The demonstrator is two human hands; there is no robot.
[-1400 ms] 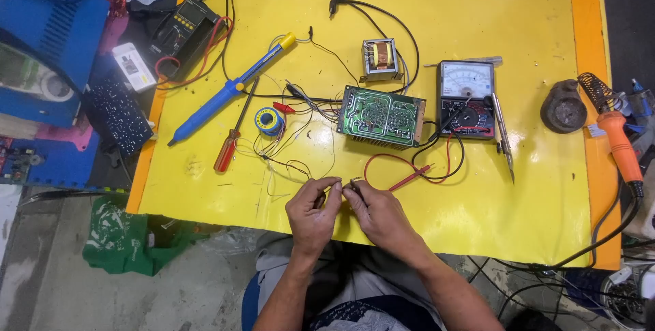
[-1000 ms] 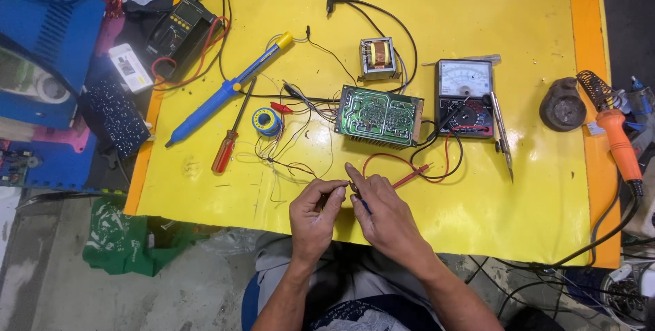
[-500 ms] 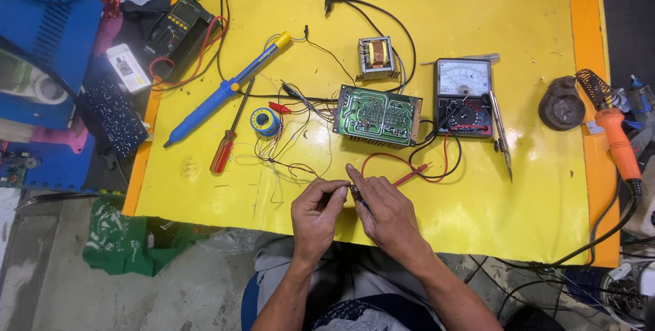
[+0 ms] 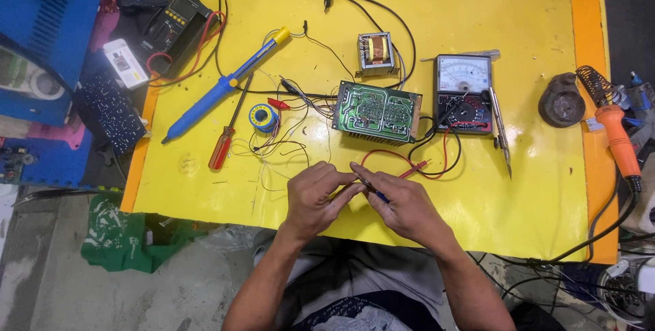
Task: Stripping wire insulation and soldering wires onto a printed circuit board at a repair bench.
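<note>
1. Meeting near the front edge of the yellow table (image 4: 477, 235), the left hand (image 4: 312, 194) and right hand (image 4: 402, 205) are seen fingertip to fingertip.
2. A thin dark tool (image 4: 372, 191) is pinched in the right hand, its long axis slanted toward the left hand.
3. The left fingers are closed narrowly; what is held cannot be told.

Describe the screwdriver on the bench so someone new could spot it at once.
Start at the yellow mat covering the table and go to its left side, where a long blue desoldering pump lies diagonally. The screwdriver lies just below it, left of the small solder spool. Its translucent red handle and thin dark shaft set it apart from the thicker blue-and-yellow pump.
</note>
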